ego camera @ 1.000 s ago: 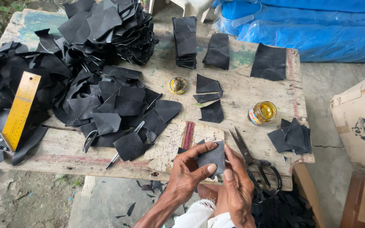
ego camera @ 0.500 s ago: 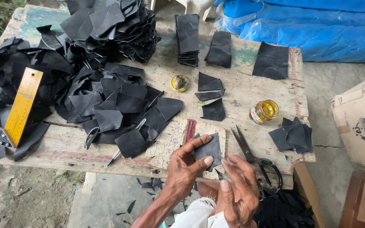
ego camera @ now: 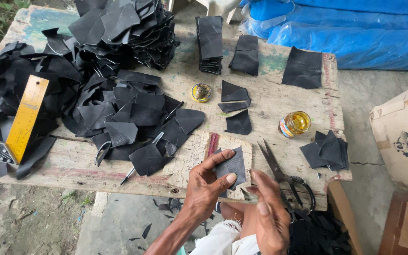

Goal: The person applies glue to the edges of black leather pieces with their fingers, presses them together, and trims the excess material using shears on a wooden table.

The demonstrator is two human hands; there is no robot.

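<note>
My left hand pinches a small dark leather piece between thumb and fingers, just above a light cutting board at the near edge of the wooden table. My right hand hovers flat beside it with straight fingers and holds nothing. Black-handled scissors lie on the table right of my hands.
A big heap of black leather scraps covers the table's left half, with a yellow ruler on it. A small glass jar of yellow liquid, a round tin, cut stacks and a cardboard box are around.
My left hand has lifted the leather piece slightly and turned it. My right hand has let go of the piece and drawn back to its right.
</note>
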